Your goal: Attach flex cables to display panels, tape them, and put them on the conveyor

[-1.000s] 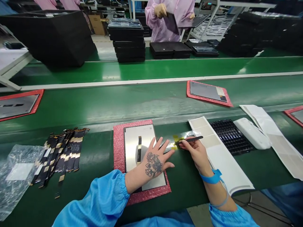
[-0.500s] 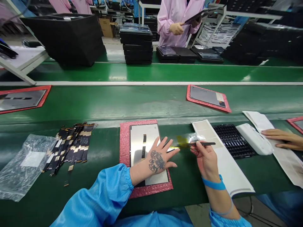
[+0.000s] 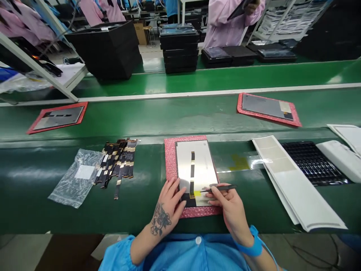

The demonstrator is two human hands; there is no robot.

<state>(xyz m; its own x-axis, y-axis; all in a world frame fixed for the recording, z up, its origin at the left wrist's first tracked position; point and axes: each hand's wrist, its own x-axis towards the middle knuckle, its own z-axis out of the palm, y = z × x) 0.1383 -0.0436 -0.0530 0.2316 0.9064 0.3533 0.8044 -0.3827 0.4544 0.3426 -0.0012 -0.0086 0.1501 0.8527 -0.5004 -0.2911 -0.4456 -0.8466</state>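
A white panel point(image 3: 201, 162) lies on a pink foam mat point(image 3: 170, 158) in front of me, with a black and gold flex strip point(image 3: 192, 173) down its middle. My left hand point(image 3: 169, 203) rests open on the near left corner of the mat and panel. My right hand point(image 3: 228, 205) holds black tweezers point(image 3: 220, 188) whose tip carries a small yellow tape piece point(image 3: 196, 193) at the strip's near end. A clear film with yellow tape pieces point(image 3: 239, 163) lies right of the mat.
Several flex strips point(image 3: 118, 162) and a clear plastic bag point(image 3: 75, 178) lie to the left. A white sheet point(image 3: 293, 188), a black tray point(image 3: 313, 162) and more panels on red mats point(image 3: 267, 107) sit right and on the belt. A person in pink stands behind stacked black trays point(image 3: 179, 47).
My right hand moved the tweezers from the clear film leftward to the near end of the flex strip, carrying yellow tape. My left hand slid to the panel's near left corner. The camera shifted.
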